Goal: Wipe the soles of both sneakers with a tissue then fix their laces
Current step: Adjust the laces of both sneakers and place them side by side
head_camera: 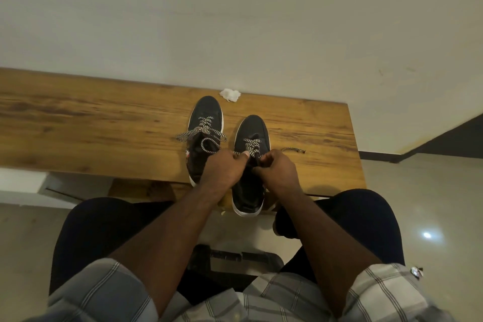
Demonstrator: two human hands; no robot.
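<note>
Wood-grain bench (104, 123) carries both dark sneakers, set side by side with toes toward the wall and heels at the near edge, which puts the lacing directly under the seated person's reach. The right sneaker (252, 131) sits nearer, its heel overhanging the bench edge slightly; the left sneaker (206, 110) stands just beside it, further in.

Both hands are at the throat of the right sneaker. The left hand (224, 167) has its grip closed in a pinch on the checked lace (251, 145), thumb tip on top of the strand. The right hand (278, 167) is likewise curled tight at the opposite side of the eyelets; it appears to hold the other strand, though its fingers hide the contact. Working from both sides keeps the lace taut across the tongue. One loose lace end (292, 149) trails on the bench to the right of the shoe.

Laces of the left sneaker lie slack, with ends spread over both of its sides, and judged not yet fixed.

A crumpled tissue (230, 94) lies against the wall beyond the toes, well apart from the hands. Its position suggests the wiping stage is finished and lace work is under way.
</note>
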